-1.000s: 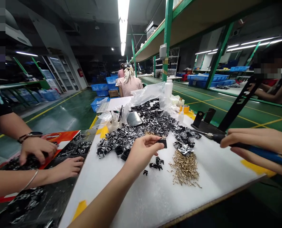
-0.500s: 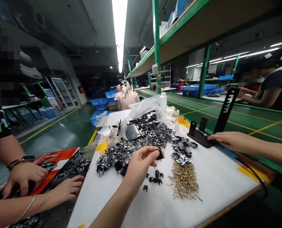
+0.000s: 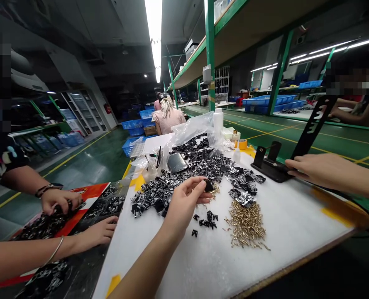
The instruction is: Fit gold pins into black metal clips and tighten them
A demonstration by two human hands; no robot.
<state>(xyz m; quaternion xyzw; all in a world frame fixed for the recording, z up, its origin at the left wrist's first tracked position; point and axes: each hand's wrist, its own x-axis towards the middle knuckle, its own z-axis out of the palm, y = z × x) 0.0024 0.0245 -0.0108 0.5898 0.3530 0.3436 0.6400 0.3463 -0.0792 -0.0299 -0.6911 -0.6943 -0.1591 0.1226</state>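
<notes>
My left hand [image 3: 184, 201] is closed in a pinch on a small black piece [image 3: 208, 185], above the white table top [image 3: 284, 236]. Below it lie several small black clips [image 3: 208, 221], and to their right a heap of thin brass-coloured pins [image 3: 248, 226]. My right hand [image 3: 311, 167] is at the right edge, its fingers bent together against the base of a black stand [image 3: 273, 169] with a notched upright. Whatever is between those fingers is hidden.
A large pile of black and silver parts [image 3: 159, 191] covers the table's middle, with a dark glossy plate [image 3: 177, 162] on it. A white bottle [image 3: 218, 120] and orange tape roll [image 3: 241, 144] stand behind. At left, a co-worker's hands [image 3: 61, 199] rest among parts.
The view has shifted, so the table sits slightly higher and further right. My left hand keeps its pinch on the black piece; my right hand stays by the stand. The co-worker's farther hand has moved up.
</notes>
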